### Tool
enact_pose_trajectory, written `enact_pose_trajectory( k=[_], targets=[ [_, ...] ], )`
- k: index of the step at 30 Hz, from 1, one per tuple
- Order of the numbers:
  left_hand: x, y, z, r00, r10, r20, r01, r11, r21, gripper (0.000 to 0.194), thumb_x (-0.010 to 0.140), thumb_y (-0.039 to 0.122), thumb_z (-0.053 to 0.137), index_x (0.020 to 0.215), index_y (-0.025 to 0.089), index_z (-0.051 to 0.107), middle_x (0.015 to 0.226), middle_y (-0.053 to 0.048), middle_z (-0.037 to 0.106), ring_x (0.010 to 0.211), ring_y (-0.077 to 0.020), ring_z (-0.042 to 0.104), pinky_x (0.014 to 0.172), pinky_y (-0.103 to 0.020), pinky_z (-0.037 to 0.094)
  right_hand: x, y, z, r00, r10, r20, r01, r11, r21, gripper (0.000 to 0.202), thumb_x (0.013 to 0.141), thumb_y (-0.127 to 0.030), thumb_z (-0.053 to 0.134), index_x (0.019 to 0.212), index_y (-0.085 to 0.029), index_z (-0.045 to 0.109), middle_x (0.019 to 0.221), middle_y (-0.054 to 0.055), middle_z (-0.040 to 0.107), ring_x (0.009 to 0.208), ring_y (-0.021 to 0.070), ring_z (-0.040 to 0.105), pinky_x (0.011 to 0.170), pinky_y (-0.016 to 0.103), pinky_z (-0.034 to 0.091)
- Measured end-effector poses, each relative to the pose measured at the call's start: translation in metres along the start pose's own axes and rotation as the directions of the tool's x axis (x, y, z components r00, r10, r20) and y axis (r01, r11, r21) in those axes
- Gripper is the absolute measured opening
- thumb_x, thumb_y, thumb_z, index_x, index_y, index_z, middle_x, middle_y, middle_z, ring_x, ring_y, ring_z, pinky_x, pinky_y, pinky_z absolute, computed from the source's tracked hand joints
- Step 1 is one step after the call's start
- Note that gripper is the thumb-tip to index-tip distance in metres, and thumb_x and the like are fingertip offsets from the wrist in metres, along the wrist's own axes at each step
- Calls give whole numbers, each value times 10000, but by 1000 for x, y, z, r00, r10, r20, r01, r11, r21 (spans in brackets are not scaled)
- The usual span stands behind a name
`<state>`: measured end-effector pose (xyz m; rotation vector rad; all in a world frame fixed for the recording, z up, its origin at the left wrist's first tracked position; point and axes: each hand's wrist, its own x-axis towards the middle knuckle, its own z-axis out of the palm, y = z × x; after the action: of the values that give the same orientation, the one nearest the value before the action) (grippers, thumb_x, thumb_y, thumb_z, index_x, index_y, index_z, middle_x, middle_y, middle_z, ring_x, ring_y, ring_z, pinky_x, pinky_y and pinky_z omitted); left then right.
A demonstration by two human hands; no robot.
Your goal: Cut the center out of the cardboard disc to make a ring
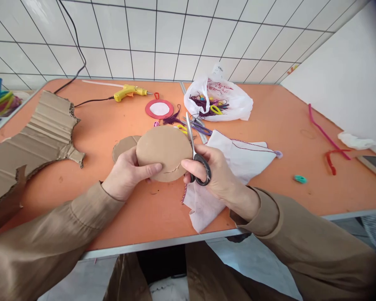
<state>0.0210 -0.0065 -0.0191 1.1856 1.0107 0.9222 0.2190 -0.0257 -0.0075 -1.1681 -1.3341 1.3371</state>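
Note:
My left hand (127,173) grips the left side of a round cardboard disc (164,148), its thumb lying on top. A short curved crack shows near the disc's lower edge. In my right hand (216,173) are black-handled scissors (202,169), blades pointing up along the disc's right edge; that thumb touches the disc. Whether the blades are parted is hard to see. Another round cardboard piece (124,147) lies partly hidden behind my left hand. White cloth (238,154) with dark red stitching spreads under and beside my right hand.
Torn corrugated cardboard (28,138) covers the orange table's (150,209) left side. Toward the back are a yellow glue gun (128,93), a red-rimmed disc (159,108) and a white plastic bag (235,100). Pipe cleaners (327,136) and a teal coil (300,179) lie right.

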Motion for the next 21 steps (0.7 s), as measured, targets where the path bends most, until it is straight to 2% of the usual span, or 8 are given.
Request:
enact_pose_trajectory(
  k=[3, 5, 7, 9, 11, 13, 17, 21],
  targets=[
    [-1, -3, 5, 994, 109, -33, -107, 993, 39, 739, 645, 384, 826, 1279, 166, 513, 1043, -87, 617, 779, -178, 608, 522, -232, 506, 0, 1, 2, 995, -63, -71, 63, 998, 0, 80, 752, -243, 611, 725, -195, 553, 613, -67, 549, 454, 76, 577, 409, 188, 423],
    [-2, -6, 5, 963, 260, -76, -242, 951, 194, 992, 617, 429, 836, 1446, 243, 325, 1296, -137, 510, 971, -252, 618, 671, -331, 565, -1, 2, 4, 992, -69, -105, 69, 998, -4, 101, 751, -259, 622, 724, -194, 549, 637, -59, 563, 470, 85, 592, 417, 198, 428],
    [-2, -9, 4, 895, 442, -55, -374, 812, 448, 1154, 578, 515, 840, 1505, 300, 186, 1458, -166, 356, 1192, -336, 520, 851, -469, 542, -3, 2, 6, 992, -41, -122, 41, 999, -7, 137, 744, -277, 638, 705, -194, 537, 636, -53, 566, 481, 96, 603, 415, 204, 428],
    [0, -11, 3, 815, 579, 19, -445, 605, 660, 1211, 548, 611, 818, 1516, 295, 164, 1533, -184, 253, 1361, -401, 334, 998, -574, 430, -5, 3, 9, 994, -16, -113, 15, 1000, -7, 167, 732, -271, 647, 669, -198, 511, 603, -57, 547, 482, 101, 599, 416, 207, 436],
    [1, -12, 4, 762, 643, 72, -453, 451, 769, 1230, 528, 670, 794, 1516, 265, 183, 1563, -196, 211, 1433, -425, 187, 1087, -615, 299, -7, 3, 12, 997, -21, -76, 21, 1000, -3, 163, 734, -246, 639, 658, -201, 501, 582, -61, 537, 478, 99, 593, 427, 208, 454],
    [2, -12, 6, 742, 663, 96, -455, 394, 799, 1232, 524, 674, 794, 1514, 250, 195, 1562, -196, 234, 1445, -415, 176, 1122, -601, 241, -9, 2, 13, 998, -47, -39, 47, 999, 1, 133, 742, -222, 627, 674, -199, 515, 596, -59, 554, 477, 95, 595, 442, 210, 475],
    [2, -9, 9, 788, 613, 57, -439, 495, 750, 1129, 590, 611, 797, 1503, 246, 243, 1491, -176, 370, 1372, -372, 351, 1094, -537, 329, -10, 2, 14, 998, -68, -12, 68, 998, -7, 122, 740, -211, 632, 691, -195, 521, 594, -57, 567, 471, 97, 605, 427, 199, 472],
    [-1, -3, 10, 871, 492, -4, -356, 635, 685, 1071, 622, 596, 778, 1492, 226, 276, 1427, -161, 442, 1367, -367, 361, 1078, -518, 358, -9, 1, 13, 999, -47, -2, 47, 999, -5, 138, 731, -232, 641, 686, -187, 520, 595, -56, 556, 462, 94, 603, 419, 193, 467]
  ],
)
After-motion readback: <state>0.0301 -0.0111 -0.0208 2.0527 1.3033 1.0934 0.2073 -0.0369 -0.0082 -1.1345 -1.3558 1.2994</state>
